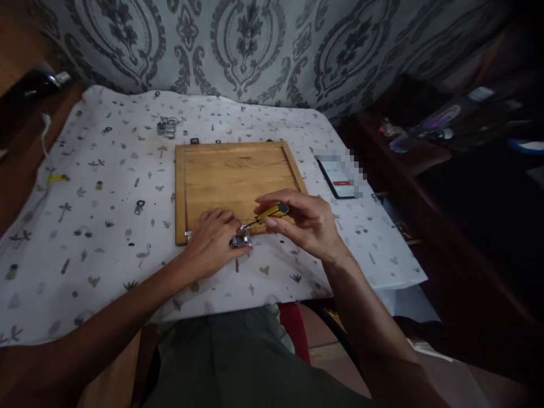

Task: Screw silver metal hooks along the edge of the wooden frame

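Observation:
A wooden cabinet door panel (232, 181) lies flat on the patterned tablecloth. My left hand (212, 239) is closed over a metal hinge (241, 240) at the panel's near edge, pressing it down. My right hand (304, 224) pinches a small screwdriver with a yellow and black handle (272, 213). Its thin shaft slants down and left, and the tip meets the hinge.
Another metal hinge (167, 127) and several small screws lie at the back of the white printed cloth (85, 226). A phone (340, 178) rests right of the panel. A dark shelf with clutter (446, 124) stands at the right. A white cable (46, 141) trails at the left.

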### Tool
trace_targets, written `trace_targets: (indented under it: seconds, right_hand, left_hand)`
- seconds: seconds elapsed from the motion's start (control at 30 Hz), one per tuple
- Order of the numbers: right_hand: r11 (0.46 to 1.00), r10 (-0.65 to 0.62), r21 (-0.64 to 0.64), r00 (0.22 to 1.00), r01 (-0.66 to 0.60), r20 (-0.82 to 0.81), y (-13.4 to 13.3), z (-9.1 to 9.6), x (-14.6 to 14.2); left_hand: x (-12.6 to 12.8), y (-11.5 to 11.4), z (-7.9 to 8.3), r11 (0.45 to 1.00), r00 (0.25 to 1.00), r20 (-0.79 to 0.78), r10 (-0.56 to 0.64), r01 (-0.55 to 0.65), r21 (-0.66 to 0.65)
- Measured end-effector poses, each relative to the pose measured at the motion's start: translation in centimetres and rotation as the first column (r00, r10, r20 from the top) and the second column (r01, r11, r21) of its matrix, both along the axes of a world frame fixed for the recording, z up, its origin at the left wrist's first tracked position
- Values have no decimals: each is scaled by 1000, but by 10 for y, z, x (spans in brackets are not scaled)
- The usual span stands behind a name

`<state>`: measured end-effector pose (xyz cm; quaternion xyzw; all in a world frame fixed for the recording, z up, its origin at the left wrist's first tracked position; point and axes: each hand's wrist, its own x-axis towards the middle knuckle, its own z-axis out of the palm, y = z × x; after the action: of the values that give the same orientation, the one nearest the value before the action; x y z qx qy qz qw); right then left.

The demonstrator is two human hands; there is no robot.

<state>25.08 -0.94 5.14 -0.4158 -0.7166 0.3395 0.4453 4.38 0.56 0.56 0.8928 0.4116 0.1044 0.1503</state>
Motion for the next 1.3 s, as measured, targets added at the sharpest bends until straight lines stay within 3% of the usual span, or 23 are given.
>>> trace_targets:
  seconds: [0.1, 0.33, 0.6, 0.93, 1.3]
  right_hand:
    - [1000, -16, -12, 1000, 15, -26, 0, -3, 0]
    - [985, -108, 141, 993, 100, 54, 1, -7, -6]
    - [976, -124, 188, 991, 111, 58, 3, -10, -10]
    - [934, -277, 259, 957, 246, 88, 4, -17, -15]
    - [896, -291, 354, 957, 268, 13, 2, -18, -20]
  left_hand:
    - [0, 0, -1, 1000, 1000, 10, -9, 9, 15]
    - [-3, 1, -6, 1000, 998, 56, -22, 22, 1]
    - [-2, 0, -4, 1000, 999, 35, -16, 15, 11]
    - [-3, 1, -7, 1000, 998, 48, -26, 26, 7]
    - [-1, 0, -1, 1000, 1000, 7, 6, -6, 0]
